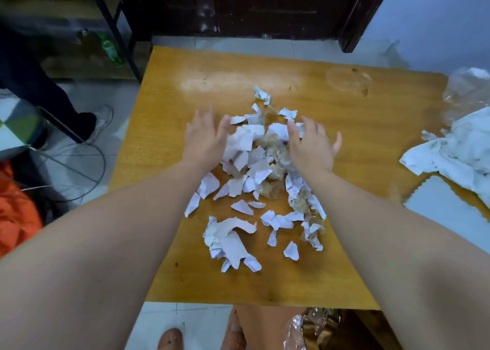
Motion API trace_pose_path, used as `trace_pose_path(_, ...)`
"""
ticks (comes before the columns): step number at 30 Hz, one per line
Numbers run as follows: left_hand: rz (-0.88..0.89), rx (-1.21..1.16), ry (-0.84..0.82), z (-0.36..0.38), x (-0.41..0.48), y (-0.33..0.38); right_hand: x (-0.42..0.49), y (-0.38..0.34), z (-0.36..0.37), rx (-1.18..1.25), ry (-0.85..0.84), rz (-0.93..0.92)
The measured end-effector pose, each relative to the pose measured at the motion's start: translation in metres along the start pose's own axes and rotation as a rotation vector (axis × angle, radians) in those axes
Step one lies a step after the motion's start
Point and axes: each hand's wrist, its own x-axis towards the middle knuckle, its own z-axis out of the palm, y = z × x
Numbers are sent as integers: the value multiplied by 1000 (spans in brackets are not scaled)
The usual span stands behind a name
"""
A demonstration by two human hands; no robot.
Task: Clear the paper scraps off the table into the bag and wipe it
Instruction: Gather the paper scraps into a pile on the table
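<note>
Two bare hands out over the table [344, 127], fingers spread, nothing gripped. Left hand [205, 136] sits flat at the left edge of the far end of the paper scraps [249, 164]; right hand [313, 145] lies on the right side of the same heap, palm down. Scraps are white torn pieces mixed with brownish crumpled bits, strung in a loose line from mid-table toward the near edge; bigger crumpled clump [230, 241] nearest.

Surface: orange-brown wood-grain top, pale smear [230, 83] on the far side, faint ring mark [347, 80] far right. Right edge: crumpled white cloth [456, 153], clear plastic bag [466, 89] beyond it, white zigzag-edged sheet [448, 206] nearer.

Room: dark wooden door [252, 4] beyond the table, pale tiled floor [87, 97], green bottle [111, 50] far left, another person's dark trouser leg [47, 89] left, orange fabric [16, 211] near left.
</note>
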Motion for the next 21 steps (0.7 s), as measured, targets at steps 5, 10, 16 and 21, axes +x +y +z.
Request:
trace_pose_path(5, -50, 11, 112, -14, 11, -36, 23, -12, -1, 194, 63, -40)
trace_pose_path(10, -13, 94, 168, -7, 12, -36, 59, -24, 12, 153, -73, -122)
trace_pose_path(16, 26, 141, 155, -6, 14, -39, 92, -62, 28, 56, -275, -337)
trace_pose_path(21, 4, 145, 141, -6, 14, -39, 84, -79, 34, 228, -303, -332)
